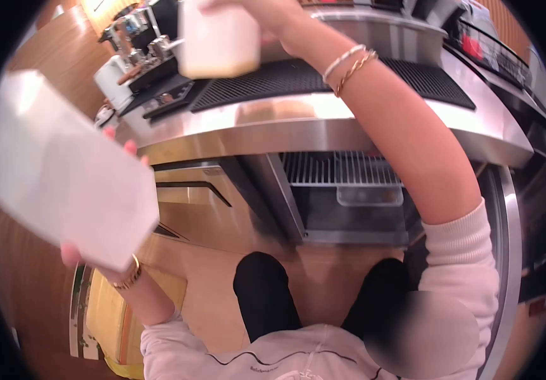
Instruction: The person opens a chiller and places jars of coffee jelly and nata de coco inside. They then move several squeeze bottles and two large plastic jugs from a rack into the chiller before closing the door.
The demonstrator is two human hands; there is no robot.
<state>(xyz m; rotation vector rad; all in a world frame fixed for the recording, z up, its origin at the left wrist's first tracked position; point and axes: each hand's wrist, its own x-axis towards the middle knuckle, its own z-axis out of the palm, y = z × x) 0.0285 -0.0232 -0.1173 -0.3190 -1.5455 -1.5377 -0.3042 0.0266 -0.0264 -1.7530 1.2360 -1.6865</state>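
Left hand [105, 253] grips a white carton [64, 168], fingers wrapped round it, held tilted at the left, clear of the surface [323, 123]; right hand [273, 16] clasps a white cup [218, 39] raised over the black drip mat [323, 79]; cup contents not visible; judged mid-way, pouring not yet under way.

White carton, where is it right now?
Head view, left side: the large white carton is held tilted in the left hand, beside the steel counter edge.
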